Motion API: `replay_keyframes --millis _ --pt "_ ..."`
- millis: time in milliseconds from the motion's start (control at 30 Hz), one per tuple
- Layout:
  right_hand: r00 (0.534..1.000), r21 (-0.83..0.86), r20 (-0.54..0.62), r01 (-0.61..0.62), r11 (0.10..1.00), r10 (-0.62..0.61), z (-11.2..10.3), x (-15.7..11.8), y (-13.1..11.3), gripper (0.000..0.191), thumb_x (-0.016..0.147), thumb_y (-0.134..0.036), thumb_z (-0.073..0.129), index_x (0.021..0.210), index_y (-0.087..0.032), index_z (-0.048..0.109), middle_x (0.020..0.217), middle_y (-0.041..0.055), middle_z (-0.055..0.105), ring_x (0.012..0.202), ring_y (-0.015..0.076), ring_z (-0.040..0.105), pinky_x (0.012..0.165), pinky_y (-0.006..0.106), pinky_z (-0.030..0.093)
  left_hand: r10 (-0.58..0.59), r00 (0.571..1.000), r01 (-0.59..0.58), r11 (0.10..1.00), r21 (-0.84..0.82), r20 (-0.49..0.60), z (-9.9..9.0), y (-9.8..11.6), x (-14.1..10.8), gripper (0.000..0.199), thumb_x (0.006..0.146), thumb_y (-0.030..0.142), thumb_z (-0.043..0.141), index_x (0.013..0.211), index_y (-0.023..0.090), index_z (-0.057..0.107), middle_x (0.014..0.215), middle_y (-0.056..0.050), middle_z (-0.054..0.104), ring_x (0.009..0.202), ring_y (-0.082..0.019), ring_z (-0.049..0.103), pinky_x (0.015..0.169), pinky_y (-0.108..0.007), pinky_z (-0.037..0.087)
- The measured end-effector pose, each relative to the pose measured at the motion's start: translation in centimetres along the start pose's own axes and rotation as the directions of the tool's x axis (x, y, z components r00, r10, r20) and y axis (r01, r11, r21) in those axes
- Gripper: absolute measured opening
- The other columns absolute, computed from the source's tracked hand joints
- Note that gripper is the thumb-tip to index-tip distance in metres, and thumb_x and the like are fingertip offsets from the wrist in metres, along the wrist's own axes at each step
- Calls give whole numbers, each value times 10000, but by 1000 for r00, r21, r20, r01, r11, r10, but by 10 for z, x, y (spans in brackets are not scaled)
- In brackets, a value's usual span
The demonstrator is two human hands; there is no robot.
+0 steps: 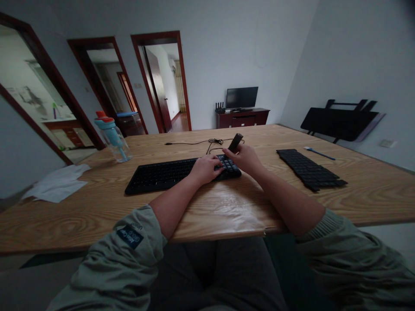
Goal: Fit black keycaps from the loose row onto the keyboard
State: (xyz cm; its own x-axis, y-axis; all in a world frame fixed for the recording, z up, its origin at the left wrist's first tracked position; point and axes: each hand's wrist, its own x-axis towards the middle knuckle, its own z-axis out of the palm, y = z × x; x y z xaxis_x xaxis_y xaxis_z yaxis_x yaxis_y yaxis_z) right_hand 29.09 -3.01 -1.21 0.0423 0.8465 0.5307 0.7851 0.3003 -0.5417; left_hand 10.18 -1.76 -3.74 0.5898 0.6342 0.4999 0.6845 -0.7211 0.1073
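A black keyboard [165, 172] lies on the wooden table in front of me. My left hand [207, 168] rests on its right part, fingers bent over the keys; whether they pinch anything is too small to tell. Over the keyboard's right end, my right hand [242, 156] is closed on a black stick-like object [235, 141], held tilted with its lower end near the number keys. A thin black cable [191, 143] runs behind the keyboard, bundled near its middle. To the right lies a separate black key panel [304, 168], flat on the table.
A clear bottle [116, 142] with a red and blue lid stands at the table's left. White tissues [60, 181] lie at the left edge. A blue brush [319, 153] is at the right, behind the key panel. The table's front edge [227, 236] is before my lap.
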Motion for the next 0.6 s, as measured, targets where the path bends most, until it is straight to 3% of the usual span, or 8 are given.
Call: replay_keyframes --millis 267,500,600 --pt "997 -27 70 -27 999 29 -8 -1 -6 346 883 -478 605 771 -161 688 807 113 730 701 214 638 574 283 340 51 999 -51 999 11 12 3 -1 1 159 902 297 649 966 230 778 1098 -42 707 988 -210 652 909 -337 519" --pt "974 22 209 -99 995 93 -14 2 0 328 886 -449 610 771 -151 684 740 100 718 633 187 626 559 266 383 93 994 -93 996 9 51 2 -2 1 189 934 287 605 968 243 786 1102 -36 709 979 -201 649 906 -325 512" --pt "972 53 225 -76 996 62 -16 1 0 295 881 -420 620 765 -154 673 744 94 714 645 188 622 567 272 389 84 994 -85 996 10 66 0 0 2 188 932 288 601 968 248 781 1079 -37 710 959 -201 650 885 -322 513"
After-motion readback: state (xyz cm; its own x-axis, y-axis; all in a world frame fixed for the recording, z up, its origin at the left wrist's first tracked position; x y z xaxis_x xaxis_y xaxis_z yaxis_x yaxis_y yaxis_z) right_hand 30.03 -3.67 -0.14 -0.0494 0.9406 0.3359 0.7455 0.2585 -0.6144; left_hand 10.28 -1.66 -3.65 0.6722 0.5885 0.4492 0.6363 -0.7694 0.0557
